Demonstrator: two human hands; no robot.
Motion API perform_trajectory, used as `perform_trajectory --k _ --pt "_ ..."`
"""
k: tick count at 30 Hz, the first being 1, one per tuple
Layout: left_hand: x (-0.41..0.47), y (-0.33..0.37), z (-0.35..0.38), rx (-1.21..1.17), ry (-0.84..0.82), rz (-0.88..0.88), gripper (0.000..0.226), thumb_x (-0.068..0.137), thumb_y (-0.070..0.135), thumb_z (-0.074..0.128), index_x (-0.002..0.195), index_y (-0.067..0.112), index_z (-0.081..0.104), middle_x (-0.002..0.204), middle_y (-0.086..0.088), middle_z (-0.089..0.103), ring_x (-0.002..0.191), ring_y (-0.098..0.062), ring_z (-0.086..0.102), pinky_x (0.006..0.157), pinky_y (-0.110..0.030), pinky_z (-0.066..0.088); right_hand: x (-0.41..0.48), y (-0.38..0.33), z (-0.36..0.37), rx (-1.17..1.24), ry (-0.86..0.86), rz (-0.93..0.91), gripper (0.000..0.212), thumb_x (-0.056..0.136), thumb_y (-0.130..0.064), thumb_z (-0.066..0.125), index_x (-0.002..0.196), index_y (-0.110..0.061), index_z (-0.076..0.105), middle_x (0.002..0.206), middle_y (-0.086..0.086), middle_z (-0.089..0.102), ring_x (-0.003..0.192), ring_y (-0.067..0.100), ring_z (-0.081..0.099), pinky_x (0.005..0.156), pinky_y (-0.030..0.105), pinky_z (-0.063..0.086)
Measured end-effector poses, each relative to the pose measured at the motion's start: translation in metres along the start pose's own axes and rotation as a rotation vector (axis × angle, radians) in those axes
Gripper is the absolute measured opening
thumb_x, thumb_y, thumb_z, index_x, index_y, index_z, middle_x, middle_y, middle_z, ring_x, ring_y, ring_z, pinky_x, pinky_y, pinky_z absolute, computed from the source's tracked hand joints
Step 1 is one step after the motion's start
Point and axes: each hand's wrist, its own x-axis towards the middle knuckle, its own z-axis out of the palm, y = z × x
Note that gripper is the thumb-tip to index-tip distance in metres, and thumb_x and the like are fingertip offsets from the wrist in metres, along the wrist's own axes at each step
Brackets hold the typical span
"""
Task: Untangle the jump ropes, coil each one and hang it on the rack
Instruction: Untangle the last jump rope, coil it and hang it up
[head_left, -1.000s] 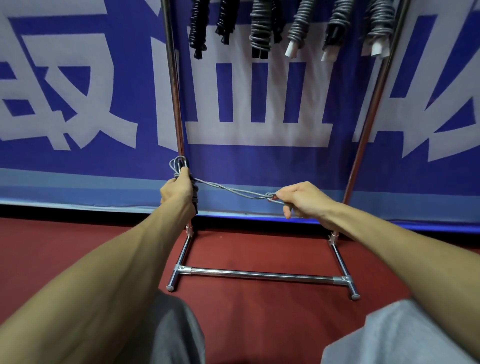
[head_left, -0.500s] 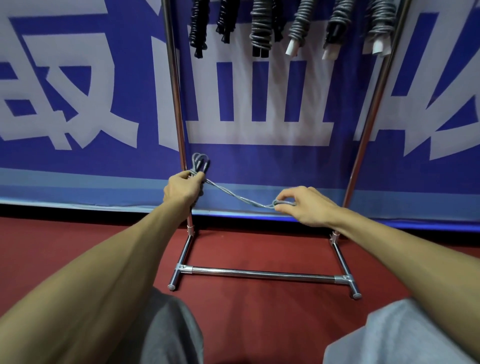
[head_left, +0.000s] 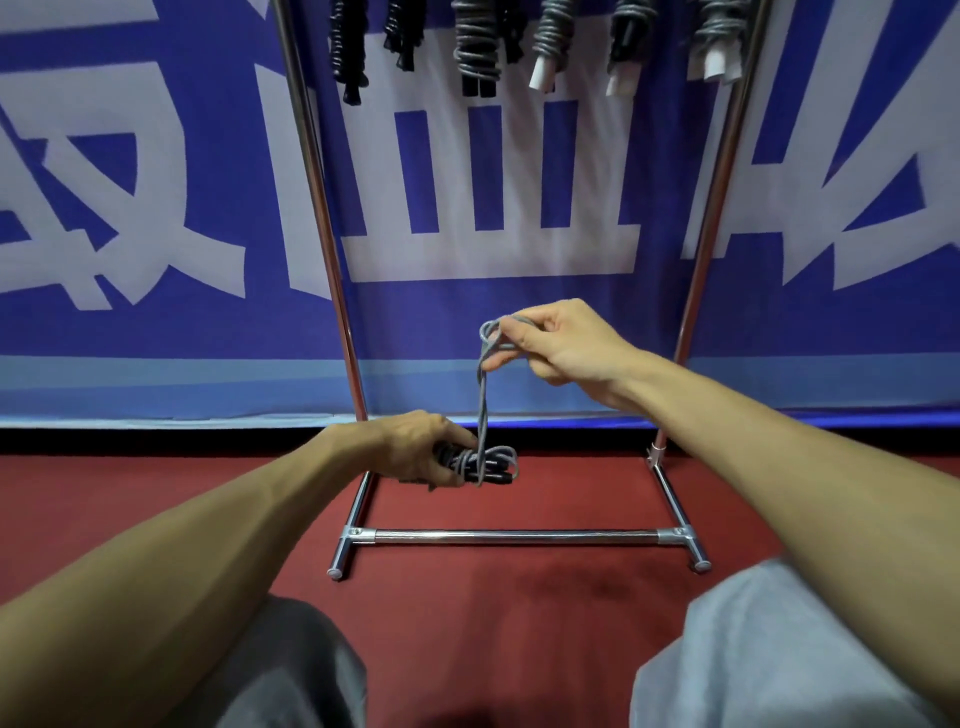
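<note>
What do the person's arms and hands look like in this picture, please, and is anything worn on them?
The left forearm and right forearm are bare, with no sleeves in view. The left hand and right hand wear no gloves, and no watch, ring or band shows. Grey cloth covers both knees.

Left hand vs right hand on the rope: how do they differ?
Height: the left hand is low; the right hand is higher and further right. Grip: the left hand wraps the black handles; the right hand pinches a loop of the grey rope. Both hold the same rope.
</note>
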Motion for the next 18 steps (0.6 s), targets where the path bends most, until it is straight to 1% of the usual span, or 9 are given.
perform_trajectory --k 2,4,7,9,12,13,15,16,18 --pt "0.001 0.018 -0.001 -0.026 0.047 0.073 0.017 0.082 0.016 0.07 0.096 0.023 0.067 0.058 0.014 0.056 0.051 -0.001 0.05 0.058 -0.014 0.042 0.004 0.004 -0.005 0.073 0.123 0.043 0.03 0.101 -0.02 0.049 0.102 0.004 0.068 0.083 0.012 0.075 0.037 0.008 0.021 0.038 0.017 0.019" --pt "0.001 0.034 -0.003 -0.101 0.105 0.114 0.021 0.079 0.009 0.069 0.096 0.021 0.069 0.054 0.014 0.049 0.049 -0.002 0.044 0.056 -0.01 0.036 0.006 0.01 -0.012 0.119 0.258 0.103 0.029 0.101 -0.022 0.051 0.102 0.002 0.068 0.083 0.011 0.075 0.036 0.008 0.024 0.038 0.017 0.021" --pt "-0.004 0.055 -0.008 -0.254 0.16 0.16 0.027 0.08 0.01 0.069 0.104 0.022 0.069 0.062 0.01 0.05 0.054 -0.003 0.042 0.058 -0.014 0.037 0.008 0.019 -0.021 0.166 0.407 0.196 0.023 0.1 -0.022 0.053 0.095 -0.004 0.067 0.08 0.008 0.074 0.035 0.008 0.026 0.038 0.017 0.023" --pt "-0.008 0.065 -0.013 -0.433 0.147 0.188 0.022 0.081 0.021 0.074 0.102 0.019 0.068 0.067 0.003 0.054 0.059 -0.009 0.048 0.06 -0.019 0.04 0.009 0.023 -0.024 0.193 0.465 0.228 0.021 0.099 -0.021 0.055 0.087 -0.007 0.066 0.073 0.005 0.073 0.035 0.007 0.027 0.037 0.016 0.022" --pt "-0.015 0.077 -0.02 -0.704 0.191 0.174 0.026 0.079 0.039 0.078 0.089 0.017 0.069 0.07 -0.002 0.057 0.063 -0.015 0.051 0.059 -0.022 0.042 0.01 0.028 -0.029 0.201 0.481 0.266 0.02 0.098 -0.022 0.056 0.088 -0.008 0.066 0.061 -0.003 0.071 0.037 0.007 0.026 0.037 0.016 0.02" --pt "-0.016 0.08 -0.023 -0.767 0.25 0.165 0.025 0.081 0.038 0.075 0.088 0.014 0.07 0.072 -0.002 0.059 0.065 -0.013 0.052 0.061 -0.021 0.043 0.01 0.03 -0.03 0.17 0.481 0.283 0.02 0.098 -0.022 0.056 0.09 -0.008 0.067 0.058 -0.005 0.07 0.037 0.007 0.025 0.037 0.016 0.02" --pt "-0.019 0.082 -0.029 -0.906 0.403 0.128 0.015 0.091 0.025 0.066 0.085 0.011 0.068 0.072 -0.002 0.062 0.062 -0.012 0.054 0.057 -0.019 0.045 0.007 0.034 -0.035 0.055 0.477 0.311 0.02 0.099 -0.022 0.055 0.09 -0.011 0.068 0.056 -0.007 0.067 0.034 0.005 0.023 0.035 0.015 0.019" --pt "-0.02 0.081 -0.033 -0.986 0.485 0.093 0.015 0.094 0.019 0.06 0.083 0.012 0.066 0.072 -0.004 0.064 0.059 -0.014 0.055 0.053 -0.021 0.045 0.005 0.035 -0.038 -0.027 0.461 0.315 0.021 0.099 -0.022 0.054 0.09 -0.012 0.069 0.058 -0.006 0.066 0.033 0.004 0.023 0.033 0.015 0.018" --pt "-0.021 0.073 -0.042 -1.112 0.613 -0.011 0.019 0.096 0.018 0.052 0.081 0.014 0.062 0.073 -0.011 0.064 0.059 -0.021 0.052 0.051 -0.024 0.04 0.001 0.035 -0.041 -0.167 0.396 0.267 0.02 0.1 -0.02 0.052 0.092 -0.015 0.07 0.062 -0.004 0.061 0.038 0.005 0.027 0.033 0.013 0.021"
